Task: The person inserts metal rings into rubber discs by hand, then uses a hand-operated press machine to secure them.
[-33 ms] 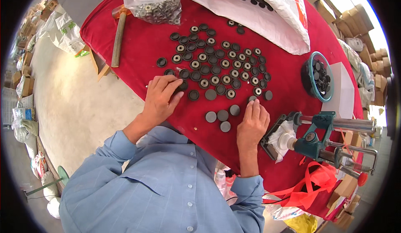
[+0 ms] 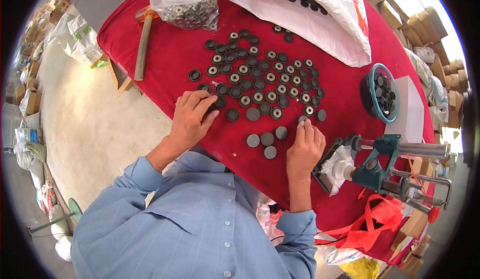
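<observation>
Red cloth (image 2: 200, 54) under me, discs (image 2: 252, 74) spread in rows. Nothing has shifted since a blink ago: my left hand (image 2: 192, 116) pinches one disc at the near row's end, my right hand's (image 2: 304, 146) fingertips press another beside the press (image 2: 380, 166).

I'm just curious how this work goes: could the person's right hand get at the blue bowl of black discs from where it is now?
Probably yes. The right hand rests on the red cloth, and only bare cloth and one loose disc lie between it and the blue bowl. The hand press sits nearer the person, off that path.
</observation>
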`<action>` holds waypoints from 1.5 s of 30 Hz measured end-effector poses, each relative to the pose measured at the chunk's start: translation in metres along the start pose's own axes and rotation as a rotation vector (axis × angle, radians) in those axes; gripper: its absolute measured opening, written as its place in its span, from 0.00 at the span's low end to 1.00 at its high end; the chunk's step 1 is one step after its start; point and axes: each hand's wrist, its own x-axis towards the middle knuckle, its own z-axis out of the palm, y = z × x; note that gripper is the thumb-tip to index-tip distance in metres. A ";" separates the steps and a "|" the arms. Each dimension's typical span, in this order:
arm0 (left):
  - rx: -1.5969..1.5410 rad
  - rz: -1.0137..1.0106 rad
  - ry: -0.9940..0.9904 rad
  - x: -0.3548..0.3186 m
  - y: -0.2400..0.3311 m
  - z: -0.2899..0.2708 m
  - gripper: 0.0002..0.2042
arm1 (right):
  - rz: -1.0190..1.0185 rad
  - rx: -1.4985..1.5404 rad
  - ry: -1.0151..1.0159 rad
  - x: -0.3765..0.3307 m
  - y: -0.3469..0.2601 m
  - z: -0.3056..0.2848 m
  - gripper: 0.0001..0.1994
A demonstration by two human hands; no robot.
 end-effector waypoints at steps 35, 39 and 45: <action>-0.504 -0.120 -0.128 0.046 0.008 0.027 0.16 | 0.262 0.551 0.065 0.044 -0.038 -0.001 0.10; -0.481 -0.140 -0.100 0.047 0.011 0.031 0.17 | 0.152 0.463 0.100 0.042 -0.044 0.006 0.09; -0.436 -0.152 -0.086 0.046 0.010 0.026 0.15 | 0.064 0.439 0.045 0.039 -0.044 0.007 0.07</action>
